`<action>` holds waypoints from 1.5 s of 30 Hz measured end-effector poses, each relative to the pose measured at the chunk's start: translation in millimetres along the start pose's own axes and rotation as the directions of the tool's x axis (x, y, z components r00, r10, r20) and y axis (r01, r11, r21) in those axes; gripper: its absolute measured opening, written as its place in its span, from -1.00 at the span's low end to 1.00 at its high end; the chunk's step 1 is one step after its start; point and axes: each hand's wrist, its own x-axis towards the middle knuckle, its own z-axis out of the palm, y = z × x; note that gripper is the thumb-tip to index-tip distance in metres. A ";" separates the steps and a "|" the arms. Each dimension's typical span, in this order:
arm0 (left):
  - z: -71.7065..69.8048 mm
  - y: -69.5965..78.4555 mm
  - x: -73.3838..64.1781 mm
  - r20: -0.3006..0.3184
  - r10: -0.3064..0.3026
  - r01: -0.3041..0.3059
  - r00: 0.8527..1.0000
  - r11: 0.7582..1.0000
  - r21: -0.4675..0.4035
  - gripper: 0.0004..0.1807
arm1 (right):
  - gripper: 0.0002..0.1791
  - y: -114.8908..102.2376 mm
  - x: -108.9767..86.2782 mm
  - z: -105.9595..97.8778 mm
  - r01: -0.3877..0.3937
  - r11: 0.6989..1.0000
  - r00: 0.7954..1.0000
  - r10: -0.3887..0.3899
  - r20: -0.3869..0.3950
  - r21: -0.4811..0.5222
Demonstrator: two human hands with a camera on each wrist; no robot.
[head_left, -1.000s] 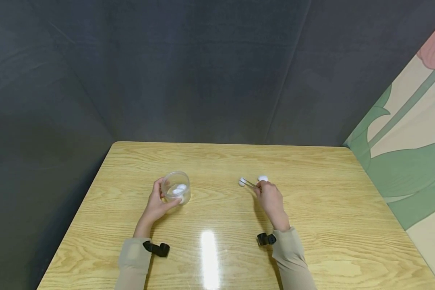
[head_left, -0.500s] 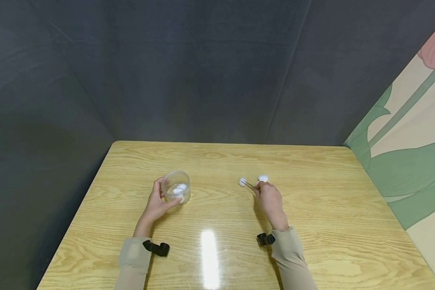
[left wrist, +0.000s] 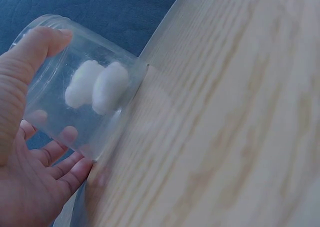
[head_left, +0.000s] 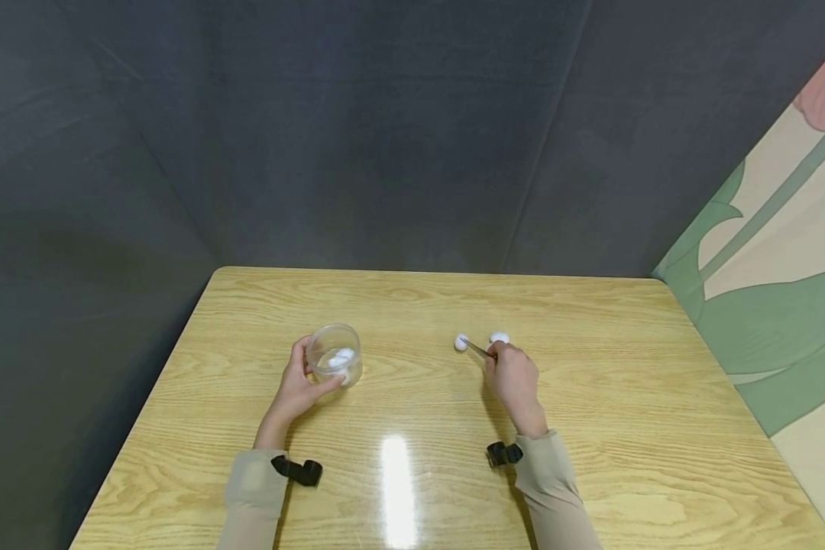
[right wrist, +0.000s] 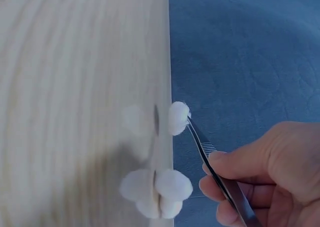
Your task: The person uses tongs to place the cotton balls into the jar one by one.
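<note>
My left hand (head_left: 302, 388) grips a clear plastic jar (head_left: 327, 336) standing on the table, thumb on the near side and fingers round the other. Two white cotton balls (left wrist: 111, 87) show through its wall in the left wrist view. My right hand (head_left: 514, 382) pinches metal tweezers (right wrist: 220, 179) between thumb and fingers. Their tips hold a cotton ball (right wrist: 178, 118), which hangs slightly above the table, apart from its reflection. Below it in the right wrist view, two more cotton balls (right wrist: 174, 185) rest on the table, close together; the hand partly hides them in the head view.
The wood-grain table (head_left: 591, 321) is glossy and carries a bright light reflection (head_left: 398, 489). Dark cloth (head_left: 385, 153) hangs behind its far edge and on the left. A floral-patterned surface (head_left: 784, 328) lies on the right.
The tweezers' tips have closed on the cotton ball, and it has risen a little from the table. The left hand and the jar have stayed in place.
</note>
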 end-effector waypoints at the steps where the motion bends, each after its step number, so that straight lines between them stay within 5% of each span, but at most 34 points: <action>1: -0.1 -0.2 -0.2 0.000 0.000 0.000 1.000 1.000 0.000 -0.14 | -0.96 -0.4 0.3 -0.9 0.003 1.000 1.000 -0.003 -0.006 0.003; 45: -1.1 -0.2 -0.6 0.005 -0.011 0.011 1.000 1.000 -0.004 -0.14 | -0.94 -35.8 6.7 -20.0 0.077 0.996 0.995 -0.074 -0.065 0.043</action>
